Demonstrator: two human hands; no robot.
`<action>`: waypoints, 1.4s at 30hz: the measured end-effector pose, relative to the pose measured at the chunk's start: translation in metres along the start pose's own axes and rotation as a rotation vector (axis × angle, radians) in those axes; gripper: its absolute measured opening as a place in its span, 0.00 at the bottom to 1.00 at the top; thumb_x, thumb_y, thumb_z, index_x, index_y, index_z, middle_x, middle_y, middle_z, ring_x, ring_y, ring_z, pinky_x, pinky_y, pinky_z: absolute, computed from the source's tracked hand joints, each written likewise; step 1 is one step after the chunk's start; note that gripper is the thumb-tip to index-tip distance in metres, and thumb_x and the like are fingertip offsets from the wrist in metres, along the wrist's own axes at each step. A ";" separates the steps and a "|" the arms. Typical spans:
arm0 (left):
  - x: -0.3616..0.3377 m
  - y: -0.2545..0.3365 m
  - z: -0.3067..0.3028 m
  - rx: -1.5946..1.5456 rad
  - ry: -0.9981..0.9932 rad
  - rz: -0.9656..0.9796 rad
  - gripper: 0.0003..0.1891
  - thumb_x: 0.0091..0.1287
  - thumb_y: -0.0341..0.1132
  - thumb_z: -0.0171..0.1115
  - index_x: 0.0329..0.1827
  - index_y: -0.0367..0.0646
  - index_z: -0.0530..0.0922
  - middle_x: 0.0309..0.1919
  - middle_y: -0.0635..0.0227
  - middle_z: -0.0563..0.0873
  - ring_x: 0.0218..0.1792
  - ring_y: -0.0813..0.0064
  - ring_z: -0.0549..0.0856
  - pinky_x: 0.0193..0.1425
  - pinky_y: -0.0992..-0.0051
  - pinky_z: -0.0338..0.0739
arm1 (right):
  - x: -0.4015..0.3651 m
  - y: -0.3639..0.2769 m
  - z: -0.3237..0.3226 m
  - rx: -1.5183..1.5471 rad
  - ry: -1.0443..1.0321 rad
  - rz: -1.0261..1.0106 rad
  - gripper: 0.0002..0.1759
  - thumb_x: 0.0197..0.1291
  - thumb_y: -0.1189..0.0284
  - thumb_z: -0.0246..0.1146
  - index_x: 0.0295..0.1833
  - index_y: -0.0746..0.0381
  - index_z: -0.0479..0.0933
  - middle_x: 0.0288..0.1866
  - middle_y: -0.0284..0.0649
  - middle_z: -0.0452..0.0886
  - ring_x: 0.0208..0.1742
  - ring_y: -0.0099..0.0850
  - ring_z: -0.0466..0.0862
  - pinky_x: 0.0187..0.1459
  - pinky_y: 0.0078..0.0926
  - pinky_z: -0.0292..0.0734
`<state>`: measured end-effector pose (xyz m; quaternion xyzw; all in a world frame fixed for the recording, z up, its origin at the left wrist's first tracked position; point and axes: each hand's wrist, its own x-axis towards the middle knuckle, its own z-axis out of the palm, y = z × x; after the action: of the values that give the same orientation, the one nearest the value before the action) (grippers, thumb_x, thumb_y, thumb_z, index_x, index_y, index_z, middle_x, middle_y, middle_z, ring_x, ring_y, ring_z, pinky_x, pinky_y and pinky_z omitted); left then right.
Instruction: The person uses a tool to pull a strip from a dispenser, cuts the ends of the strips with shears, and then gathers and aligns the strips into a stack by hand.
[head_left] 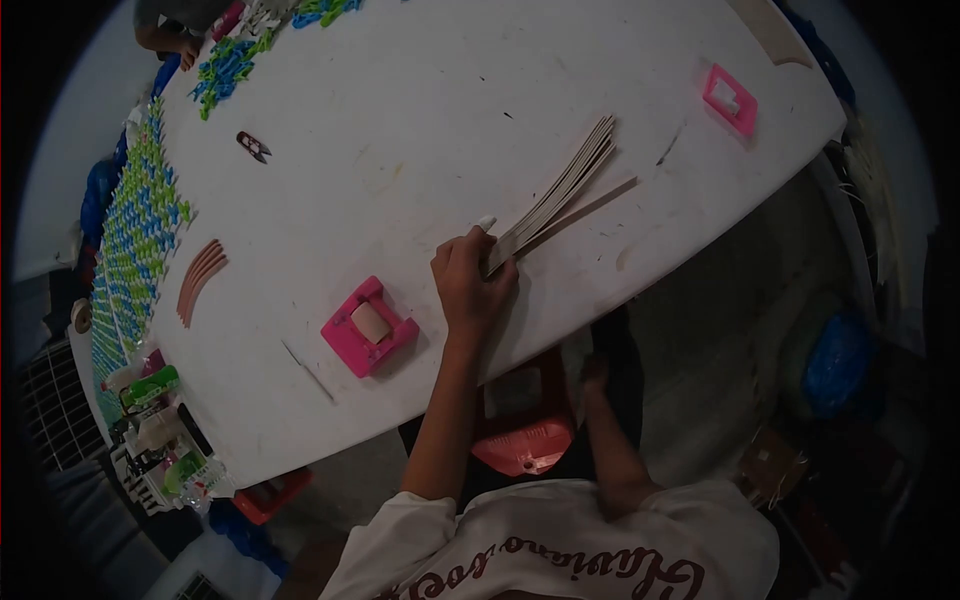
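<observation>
My left hand (474, 278) is closed around the near end of a bundle of thin, pale flat strips (565, 185), over the table's front part. The strips fan out slightly towards the far right, and one strip (592, 207) lies apart from the bundle on its near side. Something white covers one fingertip (486, 223) of this hand. Lower down, past the table edge, my right hand (595, 373) hangs beside a dark trouser leg; its fingers are too dark to make out. A pink tape dispenser (349, 343) with a tan roll sits left of my left forearm.
Curved brownish strips (203, 280), thread snips (253, 147) and a thin pointed tool (308, 372) lie on the white table (400, 200). Another pink dispenser (713, 95) is at far right. Blue-green pieces (140, 230) line the left edge. Another person's hand (187, 48) rests at top left.
</observation>
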<state>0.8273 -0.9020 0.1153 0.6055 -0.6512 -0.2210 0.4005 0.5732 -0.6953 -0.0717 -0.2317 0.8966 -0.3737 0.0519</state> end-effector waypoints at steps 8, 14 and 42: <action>0.007 0.008 -0.002 0.172 -0.090 0.077 0.32 0.46 0.33 0.76 0.58 0.44 0.77 0.43 0.68 0.82 0.49 0.64 0.78 0.56 0.64 0.67 | -0.013 0.048 0.068 0.003 -0.318 -0.149 0.16 0.73 0.67 0.54 0.58 0.64 0.75 0.51 0.43 0.80 0.50 0.34 0.80 0.54 0.32 0.76; 0.007 0.008 -0.002 0.162 -0.107 0.048 0.35 0.45 0.38 0.79 0.59 0.43 0.76 0.45 0.65 0.81 0.49 0.62 0.78 0.56 0.64 0.67 | -0.044 0.061 0.065 0.011 -0.547 -0.253 0.18 0.72 0.64 0.54 0.59 0.63 0.75 0.54 0.43 0.80 0.53 0.36 0.79 0.56 0.34 0.75; -0.015 0.013 -0.020 0.030 0.015 0.121 0.30 0.42 0.29 0.80 0.53 0.48 0.81 0.42 0.77 0.88 0.45 0.67 0.80 0.57 0.65 0.70 | 0.017 -0.067 0.048 0.153 -1.155 -1.255 0.27 0.70 0.50 0.55 0.61 0.61 0.77 0.64 0.45 0.80 0.66 0.47 0.77 0.68 0.46 0.69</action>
<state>0.8343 -0.8814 0.1332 0.5727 -0.6869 -0.1819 0.4088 0.5963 -0.7750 -0.0588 -0.8350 0.4078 -0.2162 0.2996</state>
